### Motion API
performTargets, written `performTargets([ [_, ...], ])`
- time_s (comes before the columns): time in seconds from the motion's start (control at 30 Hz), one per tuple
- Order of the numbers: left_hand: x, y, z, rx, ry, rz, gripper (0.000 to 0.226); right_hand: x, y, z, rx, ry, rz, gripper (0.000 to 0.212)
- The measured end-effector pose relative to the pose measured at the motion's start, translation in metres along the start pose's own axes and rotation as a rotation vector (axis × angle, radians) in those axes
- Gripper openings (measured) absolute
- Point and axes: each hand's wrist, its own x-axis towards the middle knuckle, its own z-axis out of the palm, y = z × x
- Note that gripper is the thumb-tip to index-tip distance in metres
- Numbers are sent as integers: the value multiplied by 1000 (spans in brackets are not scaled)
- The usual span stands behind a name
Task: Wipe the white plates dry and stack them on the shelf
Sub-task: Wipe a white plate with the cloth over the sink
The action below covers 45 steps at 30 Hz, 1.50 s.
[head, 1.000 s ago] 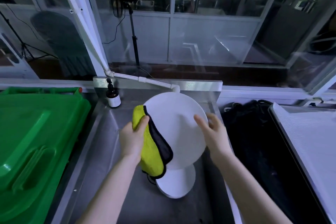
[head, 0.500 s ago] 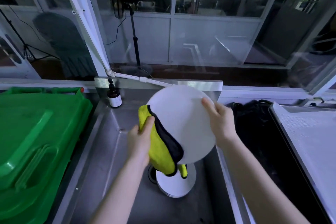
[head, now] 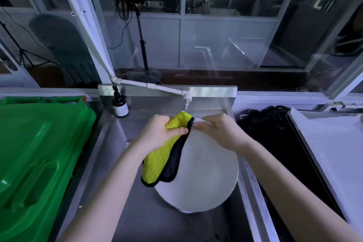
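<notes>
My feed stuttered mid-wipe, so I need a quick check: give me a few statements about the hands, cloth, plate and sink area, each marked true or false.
1. The left hand grips the yellow-and-black microfibre cloth. True.
2. The right hand holds the round white plate at its upper rim. True.
3. The brown bottle with a white label stands at the back right corner of the stainless steel sink. False: it stands at the back left corner.
4. The large green plastic bin sits right of the sink. False: it sits to the left.
</notes>
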Motion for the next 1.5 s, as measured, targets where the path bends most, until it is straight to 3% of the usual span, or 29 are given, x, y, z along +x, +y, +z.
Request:
performTargets([
  [0.13, 2, -4, -2, -20, 85, -55, 46, -6, 6, 9, 147, 96, 13, 54],
  [0.2, -5, -13, -2, -163, 154, -154, 45, -8, 11, 11, 235, 185, 80, 58],
  [0.27, -15, -19, 7, -359, 291, -289, 46, -9, 14, 18, 337, 303, 175, 60],
  [0.37, -33, -18, 36, -508, 602, -587, 42, -14, 7, 49, 532, 611, 376, 57],
  [0.47, -44, -17, 55, -668, 719, -714, 31, -20, 2, 82, 768, 771, 558, 52],
  [0.57, -42, -27, 43, -577, 667, -648, 46, -24, 12, 79, 720, 571, 498, 38],
  [0.63, -39, -33, 28, -519, 648, -517, 56, -21, 17, 54, 660, 450, 333, 24],
  [0.7, -34, -32, 12, -413, 539, -361, 55, -11, 18, 24, 599, 322, 181, 25],
  [0.8, -25, -19, 1, -110, 301, -102, 48, 8, 10, -2, 227, 48, 59, 19],
  [0.9, -19, -9, 2, 29, 176, 60, 54, 10, 3, 8, -58, -131, -19, 43],
  [1.03, -24, -17, 5, -77, 202, -53, 55, 3, 6, 12, -37, -26, -75, 55],
  [1.17, -52, -26, 30, -375, 505, -349, 47, -2, 14, 12, 247, 200, 131, 60],
  [1.27, -60, -27, 45, -592, 571, -481, 42, -14, 21, 23, 466, 332, 258, 62],
  [1.37, -50, -26, 28, -458, 453, -403, 37, -21, 27, 22, 458, 282, 255, 63],
  [1.5, -34, -14, 5, -120, 238, -197, 45, -13, 17, 1, 255, 140, 121, 57],
])
